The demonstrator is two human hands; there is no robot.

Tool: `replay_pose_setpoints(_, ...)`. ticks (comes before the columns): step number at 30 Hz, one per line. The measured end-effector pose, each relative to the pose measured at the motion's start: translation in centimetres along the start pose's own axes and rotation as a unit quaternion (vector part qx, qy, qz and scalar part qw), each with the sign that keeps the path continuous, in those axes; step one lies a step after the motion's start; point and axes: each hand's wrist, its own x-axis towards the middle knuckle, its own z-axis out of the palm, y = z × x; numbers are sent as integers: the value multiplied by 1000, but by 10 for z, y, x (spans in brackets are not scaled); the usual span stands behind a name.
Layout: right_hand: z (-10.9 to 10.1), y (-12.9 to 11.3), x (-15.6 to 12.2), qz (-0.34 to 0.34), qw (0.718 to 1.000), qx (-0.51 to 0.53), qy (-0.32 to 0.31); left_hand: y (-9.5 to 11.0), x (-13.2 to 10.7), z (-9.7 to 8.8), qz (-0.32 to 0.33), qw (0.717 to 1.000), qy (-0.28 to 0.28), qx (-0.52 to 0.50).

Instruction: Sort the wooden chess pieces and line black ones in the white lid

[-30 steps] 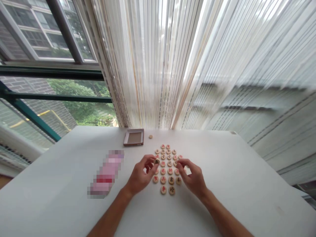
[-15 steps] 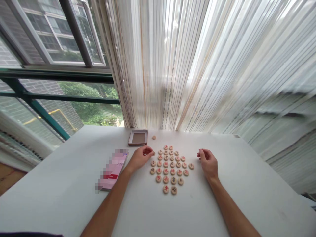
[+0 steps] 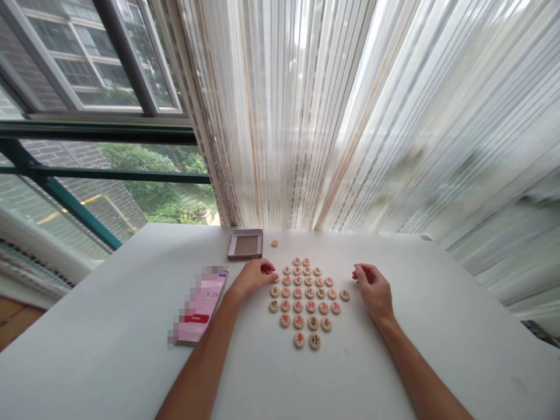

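Note:
Several round wooden chess pieces [image 3: 306, 298] with red and black characters lie in rows on the white table [image 3: 109, 361]. My left hand [image 3: 256, 276] rests at the cluster's left edge, fingers curled, fingertips touching the piece nearest it. To the right of the cluster my right hand [image 3: 371, 287] sits on the table with its fingers loosely curled and nothing visible in them; the closest piece [image 3: 345, 295] lies just left of it.
A phone [image 3: 199, 306] lies left of my left forearm. A small brown box [image 3: 245, 244] and one stray piece [image 3: 274, 243] sit at the table's far edge, under striped curtains [image 3: 350, 116]. A window [image 3: 87, 116] is to the left.
Both hands moved out from the middle of the pieces to either side of the cluster. In the last half second they have barely shifted.

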Motion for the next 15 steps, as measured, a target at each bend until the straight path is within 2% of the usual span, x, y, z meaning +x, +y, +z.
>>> replay_pose_setpoints(9, 0, -1, 0, 4, 1000, -3, -10, 8, -11, 6, 16, 999, 27, 40)
replay_pose_setpoints(15, 1, -4, 0, 5, 1000, -3, -9, 8, 5, 1, 25, 993, 70, 96)
